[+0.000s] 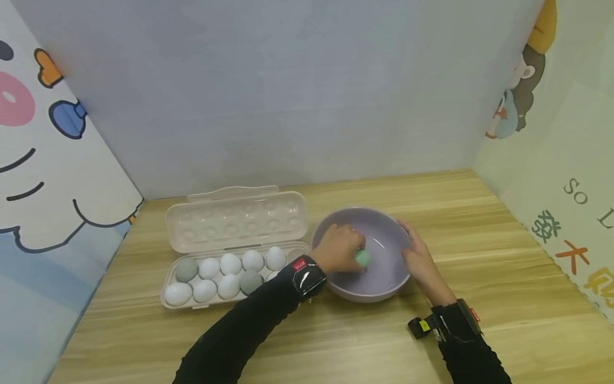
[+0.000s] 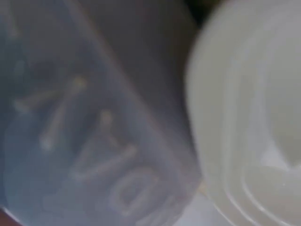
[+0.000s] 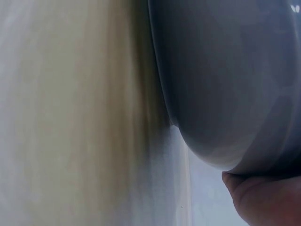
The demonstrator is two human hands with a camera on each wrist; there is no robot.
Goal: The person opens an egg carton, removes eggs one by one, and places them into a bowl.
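Left hand: this hand (image 1: pixel 338 248) is inside the bowl, with curled fingers, and it pinches the green egg.
Green egg: it (image 1: pixel 363 259) is within the purple bowl, at the fingertips; if it touches the bottom, I cannot tell.
Right hand: this hand (image 1: pixel 424 266) grips the bowl at its right side, by the rim.
Purple bowl: it (image 1: pixel 394 261) stands upright on the wooden table (image 1: pixel 345 346), just beside the egg carton.
Egg carton: this carton (image 1: pixel 298 250) lies at the left, its clear lid (image 1: pixel 235 226) opened toward the back wall (image 1: pixel 307 106).
Carton eggs: mostly white eggs (image 1: pixel 178 294) sit in two rows, together with two grey-green ones (image 1: pixel 186 270); the left sleeve (image 1: pixel 254 314) partly hides the front row.
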